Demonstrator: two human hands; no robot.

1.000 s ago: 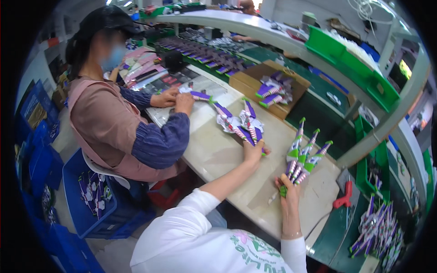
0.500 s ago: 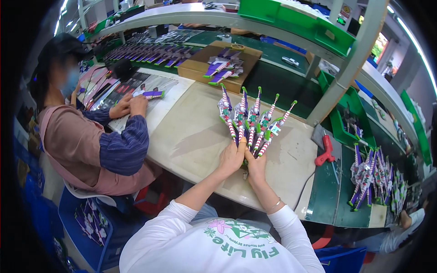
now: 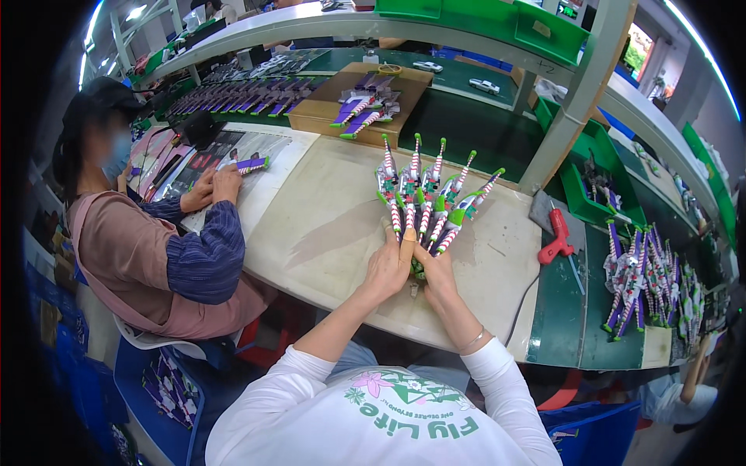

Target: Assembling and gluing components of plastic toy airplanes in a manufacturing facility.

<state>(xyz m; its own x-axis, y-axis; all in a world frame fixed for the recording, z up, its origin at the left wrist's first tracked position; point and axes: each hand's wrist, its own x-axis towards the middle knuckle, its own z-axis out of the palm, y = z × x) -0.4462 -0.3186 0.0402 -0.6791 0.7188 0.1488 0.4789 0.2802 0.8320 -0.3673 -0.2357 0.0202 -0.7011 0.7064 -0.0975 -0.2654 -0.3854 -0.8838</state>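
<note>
My left hand (image 3: 388,268) and my right hand (image 3: 440,278) are side by side over the near part of the pale worktop. Together they grip the near ends of a fanned bunch of toy wings (image 3: 430,198). Each wing is slim, with red-and-white stripes, a green tip and small green and silver parts around its middle. The wings point away from me, spread apart at their far tips and close together at my fingers. A tan covering wraps one left finger. My fingers and palms hide the bunch's near ends.
A cardboard box (image 3: 342,105) bears more purple wings. On the right lie a red glue gun (image 3: 556,237) with its cord, stacked wings (image 3: 628,279) and a green bin (image 3: 594,175). A shelf post (image 3: 571,101) rises behind. At left a co-worker (image 3: 128,233) handles a purple wing.
The view has shifted slightly. My hands keep hold of the toy wings, and the fan has turned a little. My left finger with the tan covering now shows more fully.
</note>
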